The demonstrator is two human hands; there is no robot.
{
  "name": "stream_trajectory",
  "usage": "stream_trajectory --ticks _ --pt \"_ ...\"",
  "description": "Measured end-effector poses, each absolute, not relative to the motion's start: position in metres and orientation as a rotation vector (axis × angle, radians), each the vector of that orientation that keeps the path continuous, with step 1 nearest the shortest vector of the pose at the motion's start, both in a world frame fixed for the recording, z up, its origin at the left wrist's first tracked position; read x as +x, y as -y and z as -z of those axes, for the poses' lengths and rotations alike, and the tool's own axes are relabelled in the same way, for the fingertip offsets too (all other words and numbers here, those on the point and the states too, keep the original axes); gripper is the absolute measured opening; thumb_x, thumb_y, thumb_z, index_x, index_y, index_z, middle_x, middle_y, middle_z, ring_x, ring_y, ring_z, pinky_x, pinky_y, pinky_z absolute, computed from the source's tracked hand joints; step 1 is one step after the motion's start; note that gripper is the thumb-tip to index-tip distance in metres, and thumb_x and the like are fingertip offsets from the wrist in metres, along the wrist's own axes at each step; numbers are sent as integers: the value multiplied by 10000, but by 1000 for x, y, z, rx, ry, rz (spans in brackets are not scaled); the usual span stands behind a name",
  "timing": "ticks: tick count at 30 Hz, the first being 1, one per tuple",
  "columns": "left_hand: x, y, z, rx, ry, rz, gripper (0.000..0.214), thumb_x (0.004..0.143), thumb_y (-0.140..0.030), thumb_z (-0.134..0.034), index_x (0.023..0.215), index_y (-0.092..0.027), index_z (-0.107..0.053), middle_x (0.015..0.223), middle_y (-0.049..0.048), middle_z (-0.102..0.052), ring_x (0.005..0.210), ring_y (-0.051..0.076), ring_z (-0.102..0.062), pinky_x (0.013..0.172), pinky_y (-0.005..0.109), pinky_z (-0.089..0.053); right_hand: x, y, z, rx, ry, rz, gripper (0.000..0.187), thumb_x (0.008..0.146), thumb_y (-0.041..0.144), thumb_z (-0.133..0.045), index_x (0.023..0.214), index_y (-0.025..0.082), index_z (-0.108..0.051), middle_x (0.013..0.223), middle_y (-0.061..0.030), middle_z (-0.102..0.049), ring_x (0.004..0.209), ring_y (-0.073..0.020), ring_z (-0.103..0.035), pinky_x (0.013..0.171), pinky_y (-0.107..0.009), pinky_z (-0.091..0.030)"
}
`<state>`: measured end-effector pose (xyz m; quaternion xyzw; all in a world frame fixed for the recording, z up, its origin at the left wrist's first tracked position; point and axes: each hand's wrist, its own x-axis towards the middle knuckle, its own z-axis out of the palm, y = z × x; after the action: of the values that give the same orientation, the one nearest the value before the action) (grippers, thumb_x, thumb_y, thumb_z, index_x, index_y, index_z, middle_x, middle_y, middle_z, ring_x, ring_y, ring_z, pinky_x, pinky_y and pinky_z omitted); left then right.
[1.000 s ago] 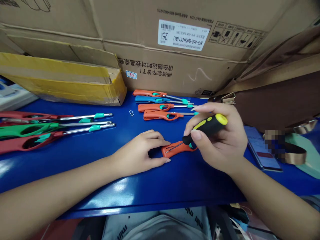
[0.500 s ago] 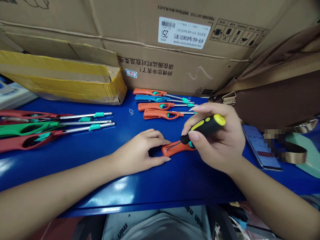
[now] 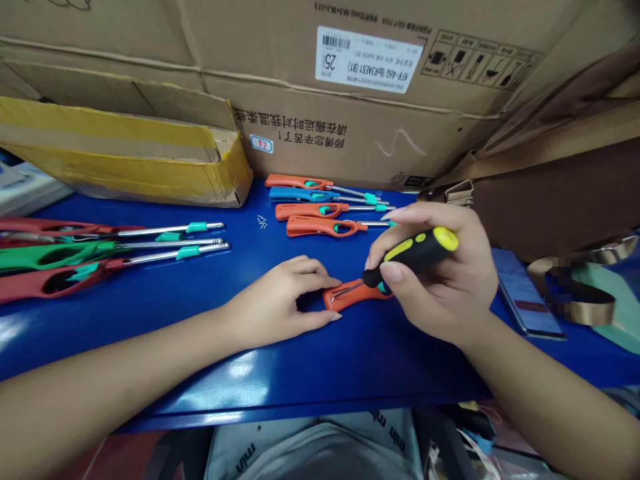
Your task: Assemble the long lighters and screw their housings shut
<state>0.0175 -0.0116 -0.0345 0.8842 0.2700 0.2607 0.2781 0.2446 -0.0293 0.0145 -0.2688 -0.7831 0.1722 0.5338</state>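
Note:
An orange lighter handle [image 3: 350,295] lies on the blue table [image 3: 320,373] between my hands. My left hand [image 3: 280,301] rests on the table with curled fingers, thumb and forefinger closed round the handle's left end. My right hand [image 3: 440,280] grips a black and yellow screwdriver [image 3: 413,252], whose thin metal tip [image 3: 345,291] points down-left onto the orange handle. Most of the handle's right part is hidden under my right hand.
A row of orange and blue long-nosed lighters [image 3: 320,208] lies behind my hands. Red and green lighters [image 3: 100,257] lie at the left. Small screws [image 3: 261,221] sit mid-table. Cardboard boxes [image 3: 350,100] wall the back; a phone [image 3: 525,293] and brown bag [image 3: 560,193] are at right.
Both hands stay in place; the screwdriver has turned and shifted only slightly on the orange handle. The view has drifted a little.

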Motion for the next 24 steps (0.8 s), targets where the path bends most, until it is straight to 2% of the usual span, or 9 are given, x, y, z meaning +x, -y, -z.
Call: stream_trajectory --ticks 5,8,14,20,22,24 --pt "17 11 34 2379 -721 -700 333 906 -299 -769 1200 -144 -742 1052 62 -710 988 197 -654 919 335 -523 243 25 -14 -539 1879 -360 360 927 219 -712 1262 288 -602 830 3 -678 655 -184 -700 614 -338 -605" --pt "17 11 35 2383 -716 -700 318 905 -292 -771 1186 -146 -743 1057 61 -709 996 197 -651 924 333 -520 243 26 -13 -554 1897 -334 365 936 216 -698 1277 298 -599 832 4 -688 662 -182 -700 596 -325 -597" --pt "18 10 35 2392 -724 -696 309 906 -297 -771 1179 -154 -750 1042 48 -703 982 186 -647 910 314 -514 243 28 -13 -605 1925 -306 337 952 284 -689 1273 322 -595 819 13 -703 680 -186 -713 678 -350 -640" --pt "17 10 36 2405 -727 -704 296 905 -295 -773 1165 -155 -756 1040 45 -696 978 181 -647 905 304 -513 244 30 -12 -587 1948 -345 409 923 185 -716 1297 272 -575 846 5 -699 731 -180 -718 737 -346 -630" --pt "16 11 37 2416 -716 -722 321 901 -292 -778 1183 -142 -748 1040 48 -697 975 180 -650 902 300 -515 243 29 -11 -598 1953 -357 454 922 171 -712 1332 267 -545 897 -6 -710 729 -178 -713 734 -351 -629" --pt "16 11 37 2425 -709 -735 331 900 -290 -779 1189 -132 -744 1038 51 -700 973 179 -652 903 299 -515 241 27 -9 -588 1924 -357 512 913 143 -705 1365 285 -512 1053 -31 -711 729 -164 -713 686 -341 -624"
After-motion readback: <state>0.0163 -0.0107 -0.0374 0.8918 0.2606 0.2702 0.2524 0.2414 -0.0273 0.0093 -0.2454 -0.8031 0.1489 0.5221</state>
